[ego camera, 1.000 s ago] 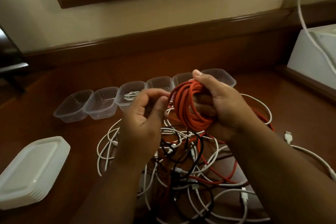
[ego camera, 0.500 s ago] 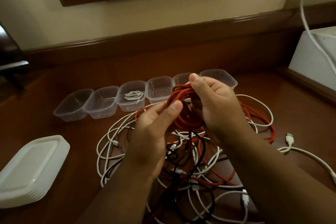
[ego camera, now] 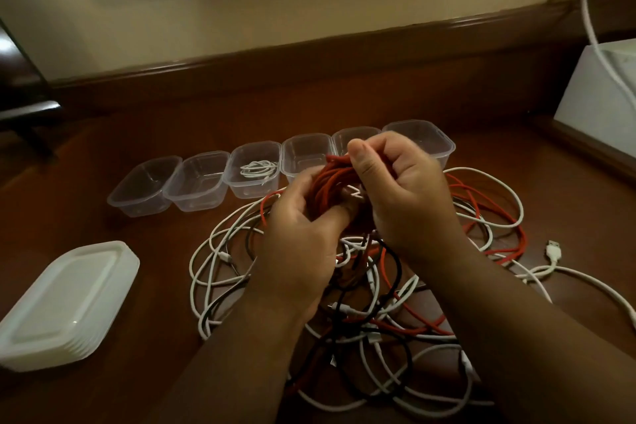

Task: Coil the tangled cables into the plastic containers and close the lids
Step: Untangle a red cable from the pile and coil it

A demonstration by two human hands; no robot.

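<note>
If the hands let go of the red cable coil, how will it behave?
The red cable coil, gripped by the left hand and the right hand, looks floppy, so its loops would probably spring loose. Its free end still runs into the tangled cables, so lifting may drag them.

dim cream wall (ego camera: pixel 309 21) above wooden table (ego camera: pixel 155 268).
</note>
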